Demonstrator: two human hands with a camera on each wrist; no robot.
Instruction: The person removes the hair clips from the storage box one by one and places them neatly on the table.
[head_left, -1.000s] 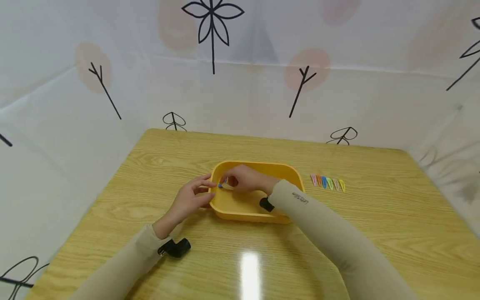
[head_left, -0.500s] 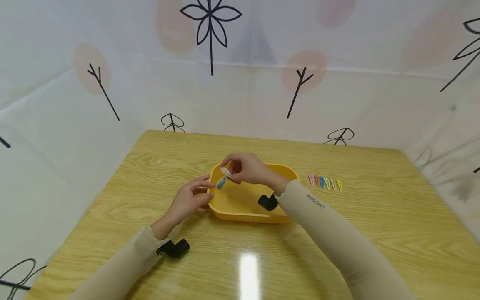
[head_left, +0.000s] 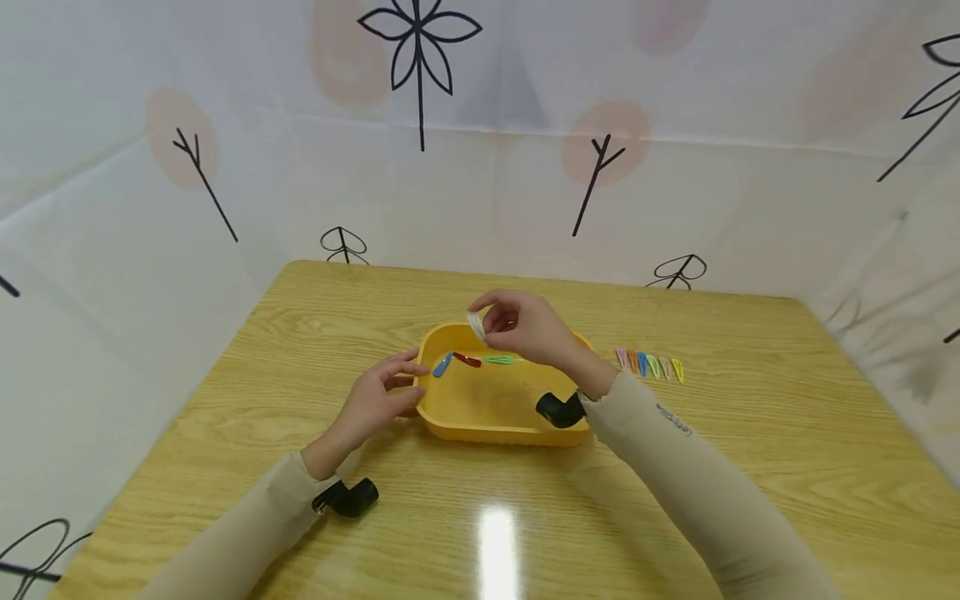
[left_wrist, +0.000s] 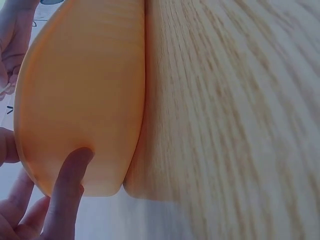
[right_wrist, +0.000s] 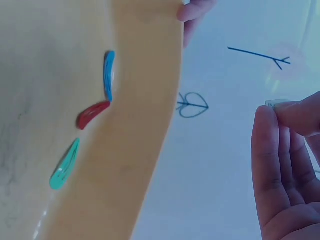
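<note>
Right grip (head_left: 528, 327) shifts up-right since last frame, pinching small white piece (head_left: 476, 326) | left grip (head_left: 378, 388) holds yellow tray (head_left: 487, 432) | blue clip (head_left: 443, 365), red clip (head_left: 468, 360), green clip (head_left: 498, 360) inside

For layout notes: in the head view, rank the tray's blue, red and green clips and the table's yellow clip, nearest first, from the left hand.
1. Blue clip, left end of tray
2. Red clip, right of blue
3. Green clip, right of red
4. Yellow clip, on the table

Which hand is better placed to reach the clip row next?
Probably the right hand: it's nearer the clip row, and pinches a small white piece. The left hand holds the opposite end of the tray.
</note>
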